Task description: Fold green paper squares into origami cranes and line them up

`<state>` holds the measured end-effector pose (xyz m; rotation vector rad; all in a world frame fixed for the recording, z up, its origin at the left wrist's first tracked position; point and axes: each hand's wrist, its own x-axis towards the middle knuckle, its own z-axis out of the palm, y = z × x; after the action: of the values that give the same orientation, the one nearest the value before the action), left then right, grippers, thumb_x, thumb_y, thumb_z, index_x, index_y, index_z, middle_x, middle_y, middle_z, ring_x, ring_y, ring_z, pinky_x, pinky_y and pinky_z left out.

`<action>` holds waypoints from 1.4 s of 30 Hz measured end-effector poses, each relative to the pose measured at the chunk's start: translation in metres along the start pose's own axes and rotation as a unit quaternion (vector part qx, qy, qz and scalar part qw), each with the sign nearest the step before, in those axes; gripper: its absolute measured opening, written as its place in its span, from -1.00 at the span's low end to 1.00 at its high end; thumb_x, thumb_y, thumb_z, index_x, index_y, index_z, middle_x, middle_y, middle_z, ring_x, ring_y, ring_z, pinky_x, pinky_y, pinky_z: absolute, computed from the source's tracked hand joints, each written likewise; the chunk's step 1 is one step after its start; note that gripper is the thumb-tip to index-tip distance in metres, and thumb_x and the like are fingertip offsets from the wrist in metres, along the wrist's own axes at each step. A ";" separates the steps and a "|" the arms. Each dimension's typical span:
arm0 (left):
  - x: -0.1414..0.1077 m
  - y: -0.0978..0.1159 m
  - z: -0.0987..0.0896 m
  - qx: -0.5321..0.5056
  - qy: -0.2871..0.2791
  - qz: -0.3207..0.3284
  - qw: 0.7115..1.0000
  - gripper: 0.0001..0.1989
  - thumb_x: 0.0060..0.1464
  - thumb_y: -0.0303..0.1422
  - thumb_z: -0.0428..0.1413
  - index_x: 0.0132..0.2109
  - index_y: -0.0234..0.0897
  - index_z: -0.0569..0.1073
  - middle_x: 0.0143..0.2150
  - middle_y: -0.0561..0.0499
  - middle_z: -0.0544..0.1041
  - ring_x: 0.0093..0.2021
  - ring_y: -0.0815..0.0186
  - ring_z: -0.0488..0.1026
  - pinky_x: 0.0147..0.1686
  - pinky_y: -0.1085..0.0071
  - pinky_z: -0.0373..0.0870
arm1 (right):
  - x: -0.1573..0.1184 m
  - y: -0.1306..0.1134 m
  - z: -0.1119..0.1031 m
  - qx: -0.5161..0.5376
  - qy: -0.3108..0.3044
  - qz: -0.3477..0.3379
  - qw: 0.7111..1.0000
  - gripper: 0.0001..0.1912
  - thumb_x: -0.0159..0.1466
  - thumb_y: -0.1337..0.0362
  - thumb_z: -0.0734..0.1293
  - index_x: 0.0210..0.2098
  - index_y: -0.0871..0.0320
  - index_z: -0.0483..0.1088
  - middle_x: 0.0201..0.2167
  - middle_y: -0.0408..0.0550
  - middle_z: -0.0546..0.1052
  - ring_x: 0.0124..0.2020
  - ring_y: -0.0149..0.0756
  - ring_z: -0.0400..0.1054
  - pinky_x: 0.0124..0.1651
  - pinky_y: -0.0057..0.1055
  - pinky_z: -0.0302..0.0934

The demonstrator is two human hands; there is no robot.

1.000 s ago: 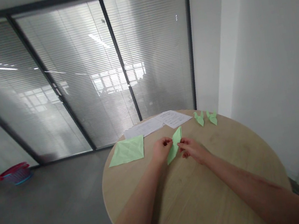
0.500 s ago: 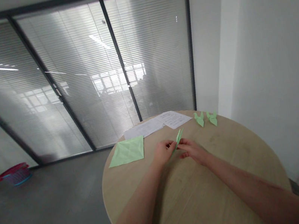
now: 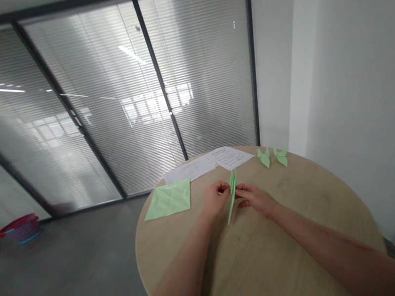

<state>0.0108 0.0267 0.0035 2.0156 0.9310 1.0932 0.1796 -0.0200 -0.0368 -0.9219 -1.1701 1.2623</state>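
A narrow, folded piece of green paper (image 3: 232, 200) stands nearly edge-on between my hands, over the middle of the round table. My left hand (image 3: 216, 199) pinches it from the left side, thumb and fingers closed at its middle. From the right, my right hand (image 3: 253, 199) grips the same paper, its lower fingers bent below. To the left lies a creased green paper sheet (image 3: 169, 199), flat on the table. Two finished-looking green origami figures (image 3: 264, 158) with pointed tips sit side by side at the far right.
White printed sheets (image 3: 227, 157) lie along the far edge of the round wooden table (image 3: 276, 265). Behind it rises a glass partition with blinds (image 3: 203, 67); a white wall (image 3: 367, 81) is at the right. A red and blue basket (image 3: 21, 229) stands on the floor at left.
The folded green paper has turned more upright and edge-on, and its lower tip now shows below my hands. Both hands have stayed in nearly the same place.
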 end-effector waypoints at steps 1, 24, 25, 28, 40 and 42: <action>0.000 -0.001 0.001 -0.023 -0.011 -0.011 1.000 -0.91 0.10 -0.38 0.16 -0.29 -0.30 0.54 -0.35 -0.03 0.58 -0.33 0.29 0.49 -0.28 0.37 0.43 | 0.000 0.001 0.000 -0.002 0.000 -0.001 1.000 -0.62 0.15 -0.03 0.50 -0.23 0.13 0.51 -0.19 0.01 0.60 -0.11 -0.14 0.49 -0.25 -0.36 0.38; 0.002 -0.010 0.002 -0.139 -0.010 -0.097 0.986 -0.72 0.11 -0.34 0.23 -0.05 -0.37 0.54 -0.43 0.00 0.55 -0.45 0.32 0.48 -0.41 0.41 0.44 | 0.008 0.009 -0.004 0.002 0.074 -0.010 0.997 -0.73 0.12 0.25 0.39 -0.15 0.06 0.49 -0.25 -0.06 0.64 -0.28 -0.18 0.55 -0.30 -0.33 0.44; 0.002 -0.011 0.002 -0.144 -0.016 -0.099 0.985 -0.77 0.11 -0.31 0.23 -0.13 -0.37 0.56 -0.41 -0.02 0.55 -0.44 0.32 0.48 -0.40 0.41 0.44 | 0.008 0.009 -0.004 -0.001 0.069 -0.011 0.998 -0.71 0.11 0.27 0.39 -0.14 0.05 0.49 -0.24 -0.06 0.65 -0.27 -0.17 0.55 -0.29 -0.33 0.44; 0.004 -0.013 0.002 -0.145 -0.023 -0.100 0.984 -0.78 0.12 -0.25 0.23 -0.23 -0.37 0.58 -0.37 -0.05 0.57 -0.41 0.32 0.49 -0.38 0.42 0.43 | 0.009 0.010 -0.005 -0.024 0.056 -0.015 0.998 -0.68 0.11 0.24 0.41 -0.11 0.03 0.49 -0.21 -0.07 0.66 -0.24 -0.17 0.56 -0.30 -0.35 0.43; 0.001 -0.005 -0.004 -0.148 -0.055 -0.109 0.981 -0.79 0.10 -0.42 0.18 -0.13 -0.35 0.62 -0.24 -0.10 0.63 -0.34 0.28 0.52 -0.33 0.38 0.46 | 0.010 0.013 -0.010 -0.050 0.063 -0.033 0.996 -0.66 0.18 0.07 0.45 -0.10 0.07 0.50 -0.22 -0.01 0.64 -0.22 -0.20 0.54 -0.39 -0.45 0.36; 0.001 -0.007 -0.004 -0.149 -0.070 -0.101 0.981 -0.76 0.05 -0.38 0.23 -0.11 -0.32 0.62 -0.19 -0.11 0.64 -0.28 0.25 0.54 -0.33 0.37 0.47 | 0.011 0.013 -0.010 -0.048 0.071 -0.030 0.996 -0.67 0.18 0.05 0.45 -0.12 0.07 0.50 -0.21 0.00 0.64 -0.22 -0.20 0.54 -0.39 -0.44 0.38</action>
<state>0.0060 0.0324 -0.0003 1.6905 0.8249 0.9079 0.1859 -0.0069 -0.0501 -1.0237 -1.1453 1.0810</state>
